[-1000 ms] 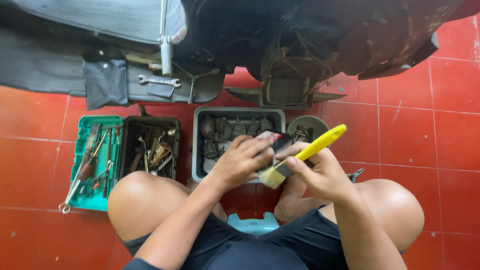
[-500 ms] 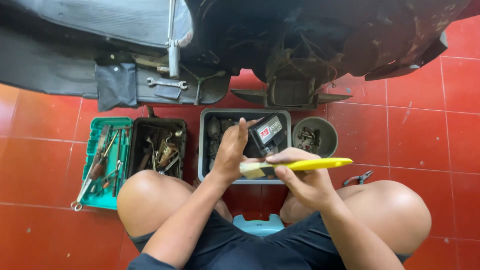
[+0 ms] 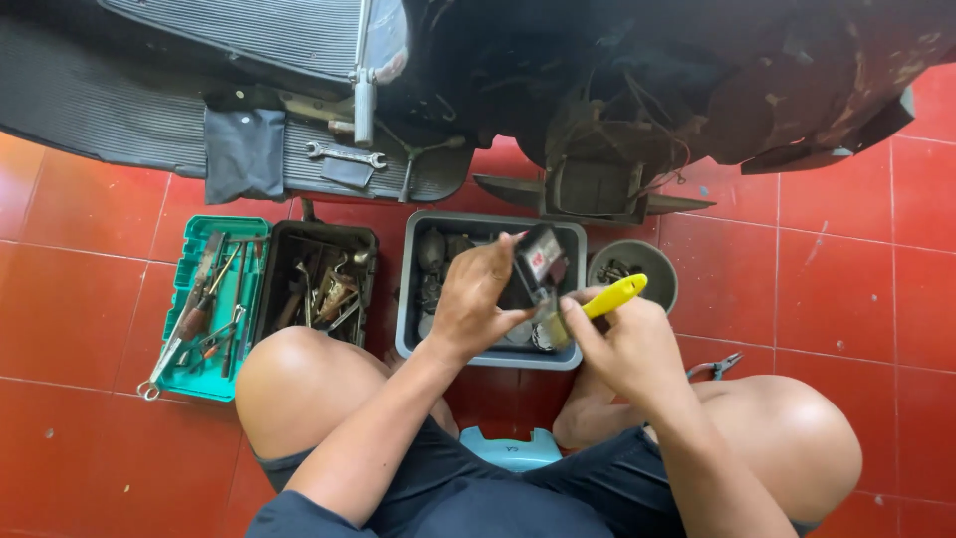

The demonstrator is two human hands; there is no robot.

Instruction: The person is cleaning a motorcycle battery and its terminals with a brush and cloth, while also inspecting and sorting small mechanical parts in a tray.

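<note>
Grey plastic is my anchor here: the grey tub [image 3: 412, 299] sits on the red tiled floor [image 3: 80, 299] just ahead of the knees, full of dark metal parts. Over its middle I see my left hand [image 3: 476, 304] with fingers curled and pinched round a small dark part with a red label [image 3: 541, 261]. Just right of that, above the tub's right corner, my right hand [image 3: 622, 349] is wrapped tight round a yellow-handled brush [image 3: 597, 304], bristles touching the part's lower edge. Left of the tub stand a black tool tray [image 3: 317, 284] and a green tool tray [image 3: 204, 304]; right of it, a round grey bowl [image 3: 637, 269].
</note>
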